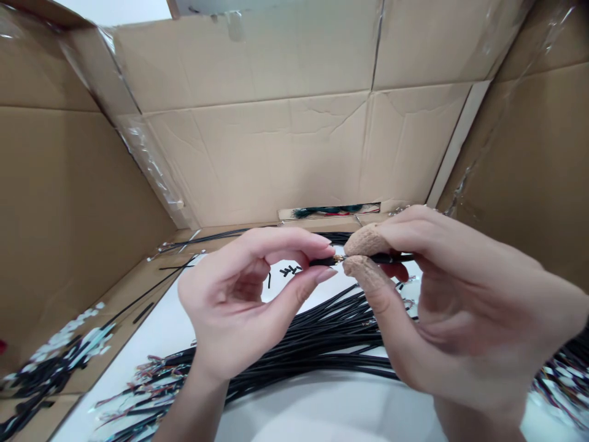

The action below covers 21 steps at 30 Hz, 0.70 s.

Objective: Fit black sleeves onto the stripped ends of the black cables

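My left hand (239,294) pinches a short black piece, a cable end or sleeve (322,262), between thumb and forefinger. Facing it, my right hand (455,313) has brown covers (368,239) on its thumb and forefinger tips and grips a black cable (391,258). Between the two pinches shows a small copper-coloured part (339,259); how the pieces join is too small to tell. Below both hands lies a thick bundle of black cables (322,344) on a white surface (285,411), with thin coloured wire ends (151,374) at the left.
Cardboard walls (276,147) enclose the workspace, with a slot (335,211) low in the back one. Short black tube pieces (289,270) lie behind my hands. More black cables with white connectors (69,337) rest at the left; coloured wires (561,387) show at the right.
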### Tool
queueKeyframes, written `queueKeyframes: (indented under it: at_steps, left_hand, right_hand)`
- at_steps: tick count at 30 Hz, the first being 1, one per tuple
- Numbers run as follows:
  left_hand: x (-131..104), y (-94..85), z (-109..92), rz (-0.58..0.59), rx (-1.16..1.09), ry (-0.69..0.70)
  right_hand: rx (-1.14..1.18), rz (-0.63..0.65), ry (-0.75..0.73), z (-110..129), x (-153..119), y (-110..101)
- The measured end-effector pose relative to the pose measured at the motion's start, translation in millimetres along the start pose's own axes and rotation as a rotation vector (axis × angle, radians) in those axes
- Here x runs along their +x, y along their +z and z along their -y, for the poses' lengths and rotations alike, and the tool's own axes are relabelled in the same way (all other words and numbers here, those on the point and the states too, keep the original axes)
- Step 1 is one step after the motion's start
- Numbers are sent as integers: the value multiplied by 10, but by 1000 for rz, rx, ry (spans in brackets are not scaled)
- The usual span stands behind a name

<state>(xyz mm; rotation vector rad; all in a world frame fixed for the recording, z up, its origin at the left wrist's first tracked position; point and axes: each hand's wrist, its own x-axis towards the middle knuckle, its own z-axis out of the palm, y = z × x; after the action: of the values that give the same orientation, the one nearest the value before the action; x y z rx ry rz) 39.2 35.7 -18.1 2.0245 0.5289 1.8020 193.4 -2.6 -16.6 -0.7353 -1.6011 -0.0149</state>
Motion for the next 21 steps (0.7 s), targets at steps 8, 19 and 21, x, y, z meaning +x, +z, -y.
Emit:
queueKeyframes:
  at_steps: [8,19,21]
  left_hand:
    - [-18,18,-51,-24,1,-31]
    - [-43,65,-72,-122,-39,-41]
    - [-52,64,-80,-119,-62,-60]
  right_hand:
    - [-163,-40,-38,111,54,13]
    - [-359,28,-81,110,-40,64]
    - [-374,33,-59,117,-45,68]
